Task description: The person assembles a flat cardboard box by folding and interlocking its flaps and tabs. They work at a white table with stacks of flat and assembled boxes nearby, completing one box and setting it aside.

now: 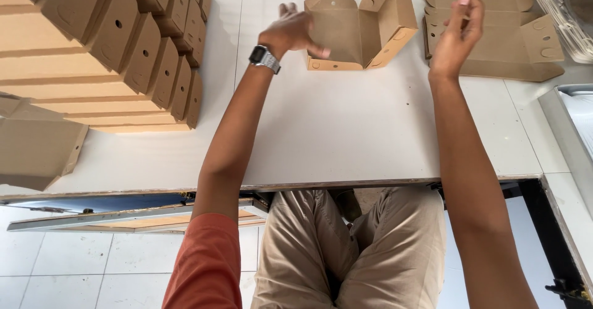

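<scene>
A half-folded brown cardboard box (364,28) stands open on the white table (346,130) at the far middle. My left hand (291,32), with a metal watch on its wrist, rests against the box's left side flap, thumb on the front wall. Just right of the box, my right hand (458,34) hovers in the air with its fingers loosely curled and nothing in them. It is above the edge of a stack of flat box blanks (494,31).
Rows of folded cardboard boxes (117,50) fill the table's left side, with one more box (37,151) at the left edge. A metal tray edge (571,117) lies at the right. My knees sit under the table's near edge.
</scene>
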